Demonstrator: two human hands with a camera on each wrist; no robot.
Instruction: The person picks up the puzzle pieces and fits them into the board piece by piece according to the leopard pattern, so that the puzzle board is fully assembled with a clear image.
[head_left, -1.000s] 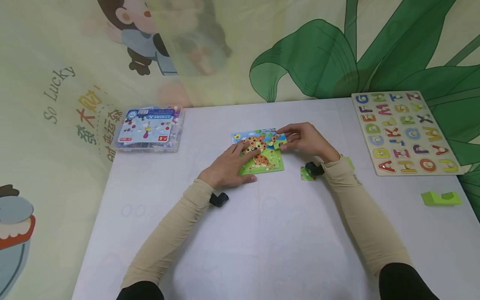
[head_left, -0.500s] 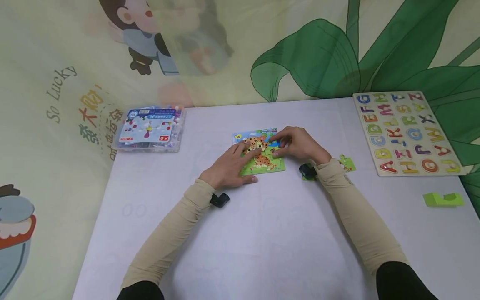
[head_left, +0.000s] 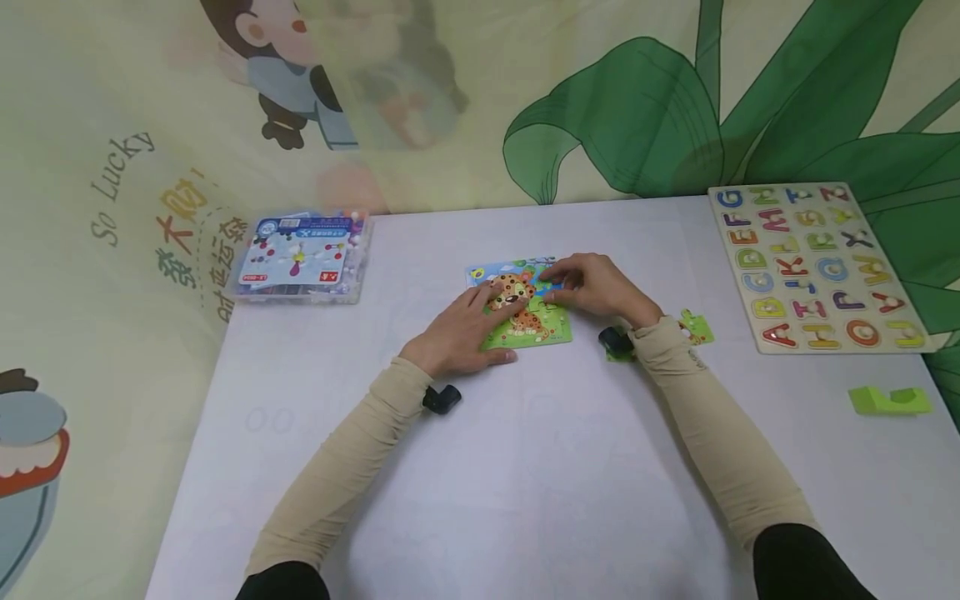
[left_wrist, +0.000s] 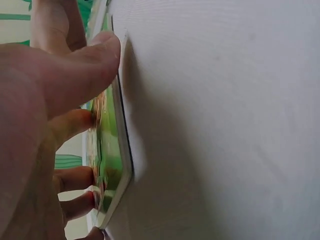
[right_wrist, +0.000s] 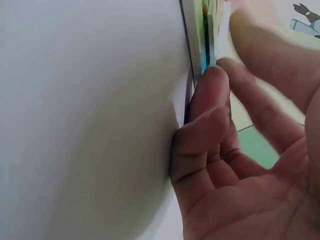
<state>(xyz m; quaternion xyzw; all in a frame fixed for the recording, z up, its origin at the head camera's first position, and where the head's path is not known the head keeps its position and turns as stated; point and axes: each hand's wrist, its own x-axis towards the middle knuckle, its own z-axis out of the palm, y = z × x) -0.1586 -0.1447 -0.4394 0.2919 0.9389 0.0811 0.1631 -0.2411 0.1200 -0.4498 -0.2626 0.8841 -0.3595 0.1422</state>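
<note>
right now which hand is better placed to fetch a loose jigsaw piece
Probably the right hand, once it leaves the leopard jigsaw: a loose jigsaw piece lies beside its sleeve. The left hand is farther off, its fingers resting on the jigsaw.

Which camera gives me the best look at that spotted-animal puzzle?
The head view: it looks down on the puzzle, so most of its picture shows, though partly covered. The left wrist view catches it nearly edge-on; the right wrist view shows only a narrow strip at the top.
</note>
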